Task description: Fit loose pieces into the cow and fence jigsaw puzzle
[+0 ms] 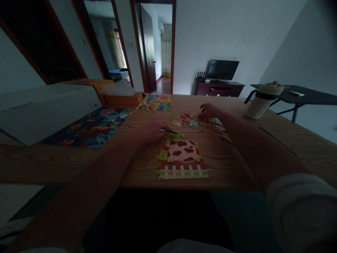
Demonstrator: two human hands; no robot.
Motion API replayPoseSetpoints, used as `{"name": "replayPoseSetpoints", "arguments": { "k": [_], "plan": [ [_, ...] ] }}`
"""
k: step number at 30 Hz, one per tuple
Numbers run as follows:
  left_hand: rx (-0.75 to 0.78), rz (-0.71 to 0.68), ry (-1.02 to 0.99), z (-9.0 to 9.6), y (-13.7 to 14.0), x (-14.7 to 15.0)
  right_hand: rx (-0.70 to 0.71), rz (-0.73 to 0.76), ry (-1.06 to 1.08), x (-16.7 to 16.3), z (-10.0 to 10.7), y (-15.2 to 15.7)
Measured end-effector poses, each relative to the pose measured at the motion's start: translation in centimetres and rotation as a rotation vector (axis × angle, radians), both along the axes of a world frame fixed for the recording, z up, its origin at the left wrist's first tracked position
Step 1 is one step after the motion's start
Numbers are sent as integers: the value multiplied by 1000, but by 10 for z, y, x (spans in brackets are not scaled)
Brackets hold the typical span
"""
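My left hand point(155, 132) is closed on a puzzle piece point(168, 130), held low above the table at the top edge of a partly joined jigsaw puzzle point(183, 160). The joined part shows a pale body with brown patches and a white fence along the bottom. Another green-yellow piece point(176, 136) shows just under the held one. Over the loose pieces farther back, my right hand point(209, 110) has bent fingers that stand apart, with nothing visible between them. A light-blue piece point(193, 123) and a yellowish piece point(177, 123) lie between the hands; several others are partly hidden by my right forearm.
On the left lie a dark, colourful picture sheet point(105, 123) and a large white box point(52, 109). Behind them are an orange box point(121, 99) with clear plastic and a bright picture sheet point(155, 102). A white jug point(260, 102) stands at the right.
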State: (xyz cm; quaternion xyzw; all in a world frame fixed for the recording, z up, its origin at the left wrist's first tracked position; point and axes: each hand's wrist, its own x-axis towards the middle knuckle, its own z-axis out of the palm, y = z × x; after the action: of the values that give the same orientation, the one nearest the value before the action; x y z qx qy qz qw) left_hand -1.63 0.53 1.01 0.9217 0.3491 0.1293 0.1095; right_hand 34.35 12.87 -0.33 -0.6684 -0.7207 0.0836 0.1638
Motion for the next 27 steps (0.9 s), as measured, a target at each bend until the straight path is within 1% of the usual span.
{"name": "replayPoseSetpoints", "arguments": {
  "k": [2,4,5,6,8,10,11,13,15,17,21,27],
  "plan": [
    [19,12,-35,1,2,-2,162,-3,124,-7,11,-11],
    [27,40,-65,2,3,-3,331,17,217,-18,25,-29],
    [32,56,-73,3,3,-4,378,43,232,-25,31,-41],
    [36,70,-75,4,3,-4,384,96,230,-34,35,-55],
    [43,88,-61,6,2,-4,295,258,199,-52,35,-85],
    [46,88,-45,7,1,-2,195,436,135,-70,26,-113],
    [49,84,-44,7,0,-2,169,497,98,-77,18,-125],
    [57,67,-54,7,0,-1,98,558,53,-85,4,-140],
    [61,56,-62,7,1,-1,15,588,45,-88,-6,-145],
    [54,70,-50,7,3,-1,-40,618,62,-86,-9,-144],
    [54,132,-15,8,3,-2,-49,666,74,-81,-4,-142],
    [61,112,-18,8,0,-3,-36,620,25,-79,-6,-142]
  ]
}}
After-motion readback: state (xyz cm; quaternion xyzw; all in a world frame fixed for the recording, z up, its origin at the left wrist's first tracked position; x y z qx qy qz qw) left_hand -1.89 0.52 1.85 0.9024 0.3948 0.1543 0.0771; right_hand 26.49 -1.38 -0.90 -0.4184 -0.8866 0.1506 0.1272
